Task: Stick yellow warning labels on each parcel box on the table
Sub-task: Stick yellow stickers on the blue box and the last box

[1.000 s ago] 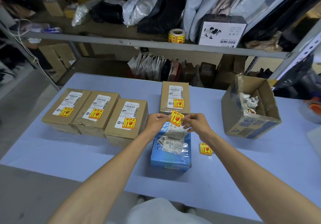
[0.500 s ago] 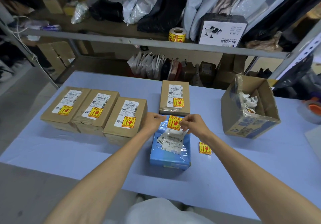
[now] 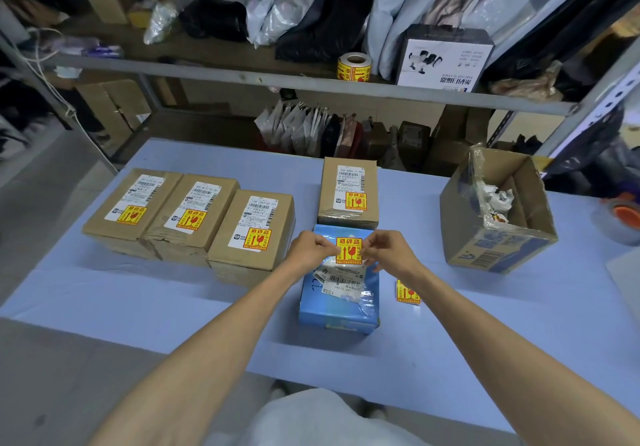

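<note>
As the left hand [image 3: 310, 248] and right hand [image 3: 389, 251] pinch the square yellow paper label [image 3: 349, 251] over the far end of the blue plastic-wrapped box [image 3: 337, 308], they should lay it flat and rub it smooth.

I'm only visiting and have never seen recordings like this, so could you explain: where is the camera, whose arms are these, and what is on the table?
There is no machine here. A person wears a camera on the head, so this one picture looks forward and down over their own arms. The left hand and right hand each pinch one side of a yellow warning label over a blue parcel on the table. A row of three brown boxes to the left and a fourth brown box behind the parcel already carry such labels. A spare label lies on the table to the right, and farther right stands an open carton holding scraps.
</note>
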A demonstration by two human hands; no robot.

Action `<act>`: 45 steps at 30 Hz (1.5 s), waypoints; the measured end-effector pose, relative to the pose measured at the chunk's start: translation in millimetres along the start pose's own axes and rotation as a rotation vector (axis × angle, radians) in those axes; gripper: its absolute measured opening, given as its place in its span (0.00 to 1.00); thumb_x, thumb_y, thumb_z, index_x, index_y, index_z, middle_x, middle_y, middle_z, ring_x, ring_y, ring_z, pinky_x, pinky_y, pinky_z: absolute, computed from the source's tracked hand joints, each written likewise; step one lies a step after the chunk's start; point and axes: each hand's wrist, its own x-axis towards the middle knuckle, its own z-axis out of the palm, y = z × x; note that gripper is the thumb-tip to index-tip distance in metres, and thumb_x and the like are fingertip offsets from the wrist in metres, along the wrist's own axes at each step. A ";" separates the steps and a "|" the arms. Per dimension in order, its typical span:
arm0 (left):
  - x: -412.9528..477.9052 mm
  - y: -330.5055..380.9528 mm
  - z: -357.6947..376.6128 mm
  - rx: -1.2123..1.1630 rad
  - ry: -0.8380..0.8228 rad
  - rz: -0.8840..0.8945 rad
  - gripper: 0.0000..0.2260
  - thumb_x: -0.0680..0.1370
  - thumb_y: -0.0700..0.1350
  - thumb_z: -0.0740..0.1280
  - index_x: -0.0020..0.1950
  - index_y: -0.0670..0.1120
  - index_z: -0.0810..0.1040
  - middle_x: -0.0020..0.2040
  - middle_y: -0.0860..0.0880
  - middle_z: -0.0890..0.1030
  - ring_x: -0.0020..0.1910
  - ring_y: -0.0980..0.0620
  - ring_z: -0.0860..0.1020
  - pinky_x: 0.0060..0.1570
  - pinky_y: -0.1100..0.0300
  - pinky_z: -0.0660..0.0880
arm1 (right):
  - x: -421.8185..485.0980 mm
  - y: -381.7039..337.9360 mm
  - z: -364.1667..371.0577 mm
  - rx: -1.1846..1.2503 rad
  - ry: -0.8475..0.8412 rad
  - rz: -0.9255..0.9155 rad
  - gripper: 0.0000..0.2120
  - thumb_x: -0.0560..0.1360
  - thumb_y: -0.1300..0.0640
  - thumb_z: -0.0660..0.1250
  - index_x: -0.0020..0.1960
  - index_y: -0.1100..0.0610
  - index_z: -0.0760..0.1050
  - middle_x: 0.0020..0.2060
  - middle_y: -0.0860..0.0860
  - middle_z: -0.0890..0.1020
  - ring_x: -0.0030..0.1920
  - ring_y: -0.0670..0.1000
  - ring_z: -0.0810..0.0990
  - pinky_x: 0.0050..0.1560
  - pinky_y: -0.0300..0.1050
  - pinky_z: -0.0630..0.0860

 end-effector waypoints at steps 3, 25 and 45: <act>-0.8 -3.1 4.9 0.060 0.040 -0.014 0.06 0.72 0.46 0.74 0.41 0.44 0.84 0.47 0.44 0.84 0.41 0.49 0.79 0.42 0.56 0.75 | -2.1 4.0 2.4 0.001 0.024 0.019 0.04 0.75 0.63 0.68 0.42 0.63 0.76 0.41 0.57 0.84 0.38 0.50 0.81 0.36 0.40 0.79; -26.5 -19.7 36.3 0.258 0.053 -0.083 0.13 0.73 0.51 0.72 0.47 0.42 0.82 0.50 0.45 0.83 0.48 0.46 0.79 0.40 0.56 0.71 | -23.4 32.9 11.9 0.009 0.069 0.234 0.06 0.72 0.62 0.72 0.40 0.63 0.78 0.36 0.57 0.82 0.33 0.50 0.81 0.32 0.39 0.77; -23.1 -25.0 44.8 0.370 0.056 -0.139 0.12 0.69 0.51 0.70 0.42 0.42 0.79 0.45 0.42 0.83 0.46 0.42 0.80 0.32 0.60 0.66 | -20.4 33.4 26.2 -0.190 0.189 0.273 0.07 0.68 0.61 0.76 0.38 0.62 0.79 0.37 0.58 0.83 0.39 0.56 0.84 0.44 0.51 0.83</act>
